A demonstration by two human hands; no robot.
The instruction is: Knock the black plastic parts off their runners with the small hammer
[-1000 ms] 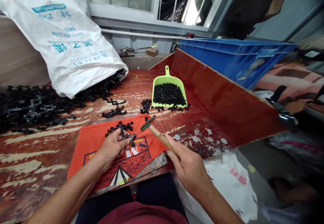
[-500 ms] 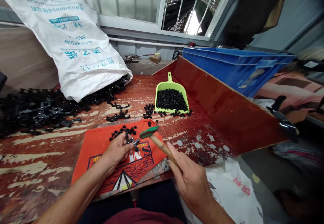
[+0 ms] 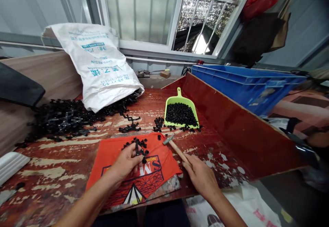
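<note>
My left hand [image 3: 128, 162] pinches a black plastic sprue piece [image 3: 144, 153] between thumb and fingers, just above an orange printed cloth [image 3: 105, 151]. Small loose black parts [image 3: 132, 141] lie on the cloth beside those fingers. My right hand [image 3: 200, 174] is closed round the wooden handle of a hammer [image 3: 180, 151]. The hammer's greenish head is near the cloth's upper right corner, apart from the piece in my left hand. Past the cloth, a lime-green dustpan [image 3: 168, 102] holds a heap of small black parts, with several spilled at its front lip.
A large pile of black sprues [image 3: 66, 117] lies at the left, partly under a white resin sack [image 3: 102, 66]. A reddish wooden board [image 3: 231, 127] edges the table's right side, with a blue crate [image 3: 244, 83] beyond it. A white sack [image 3: 246, 199] lies below the table edge.
The camera view has tilted up, so the table things appear lower and further right. The hammer head has moved away from the left fingers. Both hands keep their hold.
</note>
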